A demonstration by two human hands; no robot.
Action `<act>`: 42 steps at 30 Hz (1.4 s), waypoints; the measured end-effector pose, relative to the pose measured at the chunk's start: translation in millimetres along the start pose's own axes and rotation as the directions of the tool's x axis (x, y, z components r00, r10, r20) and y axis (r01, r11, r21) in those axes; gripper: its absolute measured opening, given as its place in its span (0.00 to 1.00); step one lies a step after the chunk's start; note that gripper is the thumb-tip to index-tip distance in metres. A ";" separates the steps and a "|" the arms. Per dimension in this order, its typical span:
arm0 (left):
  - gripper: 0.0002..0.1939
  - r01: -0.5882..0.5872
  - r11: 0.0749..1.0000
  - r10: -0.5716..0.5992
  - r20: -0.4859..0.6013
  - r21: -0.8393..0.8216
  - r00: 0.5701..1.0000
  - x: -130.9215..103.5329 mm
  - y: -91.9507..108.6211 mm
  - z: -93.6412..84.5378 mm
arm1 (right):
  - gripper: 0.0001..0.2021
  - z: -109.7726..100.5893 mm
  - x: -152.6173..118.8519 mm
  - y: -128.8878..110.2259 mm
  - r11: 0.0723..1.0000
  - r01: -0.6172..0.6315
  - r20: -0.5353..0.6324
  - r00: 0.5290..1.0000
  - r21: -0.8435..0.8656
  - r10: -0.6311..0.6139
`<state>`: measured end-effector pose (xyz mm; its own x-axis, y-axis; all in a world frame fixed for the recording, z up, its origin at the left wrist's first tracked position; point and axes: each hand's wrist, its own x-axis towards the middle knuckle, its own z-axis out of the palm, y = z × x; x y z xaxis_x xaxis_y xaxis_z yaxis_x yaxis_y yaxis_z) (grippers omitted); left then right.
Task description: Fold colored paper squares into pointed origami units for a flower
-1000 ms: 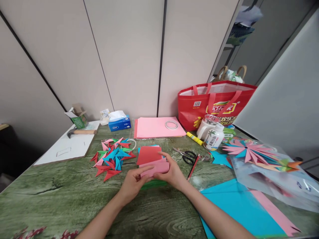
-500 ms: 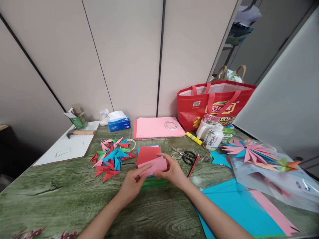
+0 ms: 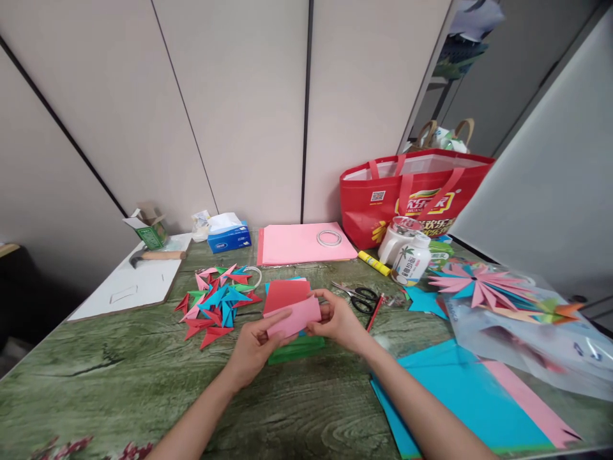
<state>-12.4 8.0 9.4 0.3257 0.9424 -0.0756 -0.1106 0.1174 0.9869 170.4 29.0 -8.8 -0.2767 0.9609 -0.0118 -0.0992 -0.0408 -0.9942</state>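
Observation:
A pink piece of paper, folded into a narrow rectangle, is held between my two hands above the table. My left hand pinches its left end, thumb below and fingers on top. At the right end, my right hand grips it between thumb and fingers. Just behind it lies a red paper sheet on a small stack with blue edges showing. Something green and glossy lies under the hands. To the left is a pile of folded paper pieces in red, blue, pink and green.
Scissors and a red pencil lie right of my hands. Behind are pink sheets, a tissue box, a glue stick and a red bag. Blue paper lies at right, a hammer at left.
The pink paper now shows a flatter, straighter face. My right hand's fingers have shifted behind its right end, and my left hand still holds the left end.

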 end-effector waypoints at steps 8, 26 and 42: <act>0.21 -0.072 0.997 0.070 -0.081 -0.027 0.994 2.9 -0.5 -11.3 | 0.17 -32.6 8.7 -5.4 0.992 0.085 -0.216 0.971 -0.096 -0.104; 0.40 -0.024 0.986 0.025 0.007 -0.165 1.000 5.3 -2.1 -9.5 | 0.13 -6.3 5.4 4.0 0.980 0.162 -0.071 0.983 -0.112 -0.171; 0.17 0.005 0.999 -0.005 -0.020 -0.036 1.000 4.6 -5.0 -1.9 | 0.17 21.8 -13.5 1.6 0.699 0.492 0.147 0.857 -0.520 -0.494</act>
<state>-12.0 12.4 3.9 0.3079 0.9477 -0.0838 -0.1427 0.1331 0.9808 153.2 10.0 -7.9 -0.3284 0.8035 0.4966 0.2914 0.5863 -0.7559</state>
